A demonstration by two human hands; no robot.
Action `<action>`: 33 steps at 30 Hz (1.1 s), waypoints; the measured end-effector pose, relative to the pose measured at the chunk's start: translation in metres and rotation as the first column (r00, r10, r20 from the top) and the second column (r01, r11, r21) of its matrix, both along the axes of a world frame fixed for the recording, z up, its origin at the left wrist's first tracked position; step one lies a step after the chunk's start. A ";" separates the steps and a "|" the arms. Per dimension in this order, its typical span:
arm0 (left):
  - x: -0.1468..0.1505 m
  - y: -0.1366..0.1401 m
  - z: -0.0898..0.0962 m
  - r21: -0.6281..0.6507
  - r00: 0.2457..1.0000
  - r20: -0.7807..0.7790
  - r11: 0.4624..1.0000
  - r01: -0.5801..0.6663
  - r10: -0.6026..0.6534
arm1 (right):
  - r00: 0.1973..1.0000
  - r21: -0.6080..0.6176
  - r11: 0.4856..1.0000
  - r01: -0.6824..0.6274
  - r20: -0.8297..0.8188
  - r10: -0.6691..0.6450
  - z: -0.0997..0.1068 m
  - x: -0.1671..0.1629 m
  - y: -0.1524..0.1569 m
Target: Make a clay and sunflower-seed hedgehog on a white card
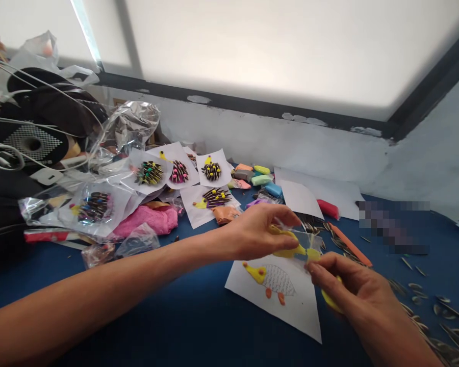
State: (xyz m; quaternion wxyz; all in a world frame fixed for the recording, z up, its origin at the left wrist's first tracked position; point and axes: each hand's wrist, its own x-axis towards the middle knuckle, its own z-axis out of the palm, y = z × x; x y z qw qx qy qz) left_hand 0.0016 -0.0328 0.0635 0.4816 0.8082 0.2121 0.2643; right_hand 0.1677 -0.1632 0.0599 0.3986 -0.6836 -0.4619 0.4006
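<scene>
My left hand (254,232) is closed around a clear plastic packet (314,240) of yellow modelling clay (286,245). A narrow strand of the clay stretches toward my right hand (354,290), whose thumb and finger pinch its end at the packet's edge. Under my right fingers shows another yellow lump (332,300), partly hidden by the hand. Below both hands lies a white sheet (248,298) with a hedgehog drawing (278,280). Its head is covered in yellow clay, with a brown nose and eye, and two brown feet are stuck beneath the hatched body.
Sunflower seeds (416,293) lie scattered at right beside an orange stick (350,244). Several seed-spined hedgehog sheets (214,176) and a pink cloth (147,221) are at left. Coloured clay packets (262,180) and a red one (328,209) sit toward the wall. Cables (7,120) crowd the far left.
</scene>
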 end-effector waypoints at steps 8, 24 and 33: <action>0.002 -0.024 0.008 0.193 1.000 -0.015 0.981 0.030 -0.027 | 0.975 0.144 0.968 0.203 0.061 -0.213 -0.004 -0.007 -0.006; -0.003 -0.022 0.018 -0.030 0.975 -0.028 0.975 0.220 -0.221 | 0.986 0.018 1.000 -0.018 -0.165 0.021 -0.007 -0.002 0.000; -0.002 -0.030 0.021 0.147 0.975 -0.069 0.964 0.220 -0.212 | 0.979 0.154 0.972 0.175 0.080 -0.189 -0.001 -0.007 -0.004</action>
